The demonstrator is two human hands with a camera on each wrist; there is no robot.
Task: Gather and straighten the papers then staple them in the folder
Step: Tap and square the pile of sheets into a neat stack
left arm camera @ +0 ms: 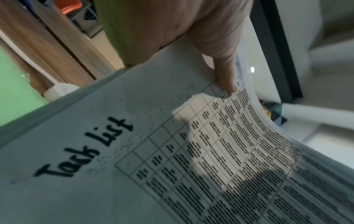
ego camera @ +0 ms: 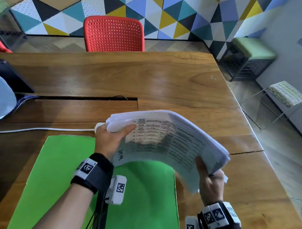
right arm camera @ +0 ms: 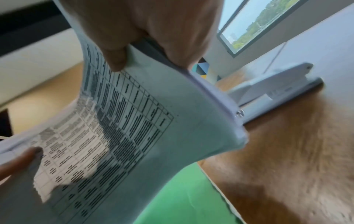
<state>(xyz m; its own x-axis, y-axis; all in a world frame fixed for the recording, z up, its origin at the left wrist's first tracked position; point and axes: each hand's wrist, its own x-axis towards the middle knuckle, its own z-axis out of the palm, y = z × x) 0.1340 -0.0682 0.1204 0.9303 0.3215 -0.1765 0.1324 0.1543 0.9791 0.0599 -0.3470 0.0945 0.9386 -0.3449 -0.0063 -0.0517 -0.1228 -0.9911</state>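
Stapler (right arm camera: 272, 89) behind papers (right arm camera: 145, 136) shows only wrist-side.

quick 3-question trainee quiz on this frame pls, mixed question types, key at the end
1. True or false: the paper stack lies flat on the green folder.
2. What holds the stack? A) left hand only B) right hand only C) both hands, one at each end
3. Fill in: the heading on the top sheet reads "Task ____".

Key:
1. False. The stack is lifted above the folder and bowed upward in the middle.
2. C.
3. List.
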